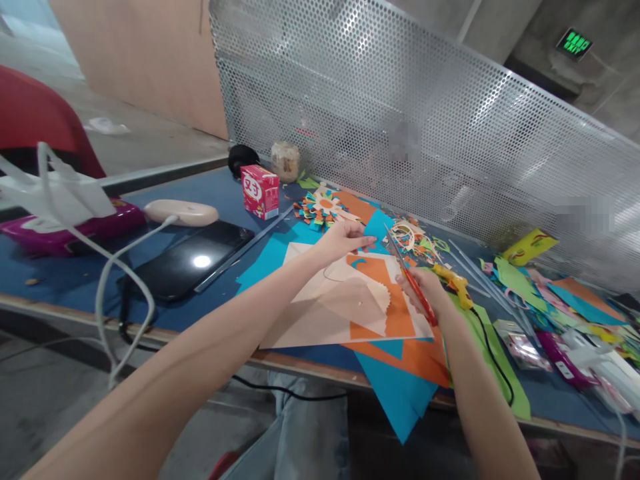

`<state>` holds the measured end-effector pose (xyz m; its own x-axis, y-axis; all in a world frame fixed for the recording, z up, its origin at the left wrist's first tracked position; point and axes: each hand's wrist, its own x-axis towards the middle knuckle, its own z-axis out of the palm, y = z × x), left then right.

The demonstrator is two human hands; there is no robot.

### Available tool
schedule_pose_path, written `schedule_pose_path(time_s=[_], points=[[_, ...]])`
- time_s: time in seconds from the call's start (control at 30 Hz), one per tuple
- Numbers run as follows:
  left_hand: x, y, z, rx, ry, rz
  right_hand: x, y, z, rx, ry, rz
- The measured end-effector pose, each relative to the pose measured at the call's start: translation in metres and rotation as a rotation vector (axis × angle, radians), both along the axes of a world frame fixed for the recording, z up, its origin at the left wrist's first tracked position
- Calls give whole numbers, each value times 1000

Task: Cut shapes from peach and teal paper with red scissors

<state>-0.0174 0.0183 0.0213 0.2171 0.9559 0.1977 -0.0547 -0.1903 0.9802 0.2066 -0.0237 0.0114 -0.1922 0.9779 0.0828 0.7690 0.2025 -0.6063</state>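
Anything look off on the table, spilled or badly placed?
Yes: a blue sheet pokes out past the front edge of the table, where it might get snagged or knocked down. The tangled scraps towards the back look messy, but probably just cutting waste. I see no spill.

Perforated screen (pixel 340 93), exit sign (pixel 575 43), red chair (pixel 40 113)

Light staying moderate and cool. White glare spot shining on flat glossy black smartphone (pixel 187 260); bright streaks crossing silvery perforated metal panel (pixel 380 100), source seemingly overhead, beyond frame. Black exit sign with green letters (pixel 575 44) glowing against dim grey concrete ceiling (pixel 615 27). Crinkled clear plastic packet (pixel 523 345) glinting. Darkness lying beneath blue tabletop (pixel 220 190). Red-handled metal scissors (pixel 423 297) showing fairly sharp. Wide lens stretching bare left forearm (pixel 215 327) toward lower corner. Square pixelated patches masking parts of panel.
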Motion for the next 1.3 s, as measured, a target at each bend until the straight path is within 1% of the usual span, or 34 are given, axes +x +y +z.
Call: schedule_pose_path(time_s=[0.13, 0.27, 0.33, 0.4, 0.53, 0.67, 0.93, 1.2, 1.3], points=[[-1, 4, -2, 34, -33, 106, 1, 1, 0, 6, -19, -7], [-2, 6, -2, 82, -28, 160, 2, 4, -3, -5, -31, 12], [-1, 5, -1, 101, -13, 138, 2, 4, -4, -12, -24, 28], [0, 2, 0, 107, 8, 90, 1, 4, -5, -14, -10, 39], [3, -4, 3, 89, 37, 10, 0, 2, -6, 1, 17, 35], [4, -6, 5, 70, 50, -13, 0, 0, -6, 16, 24, 21], [2, 1, -1, 63, 2, 30, -1, -1, 0, 27, -13, -14], [-1, 2, 3, 59, -63, 121, 1, 5, -3, 39, -62, -27], [-2, 3, 1, 105, -76, 136, -1, 2, -1, 38, -68, -15]])
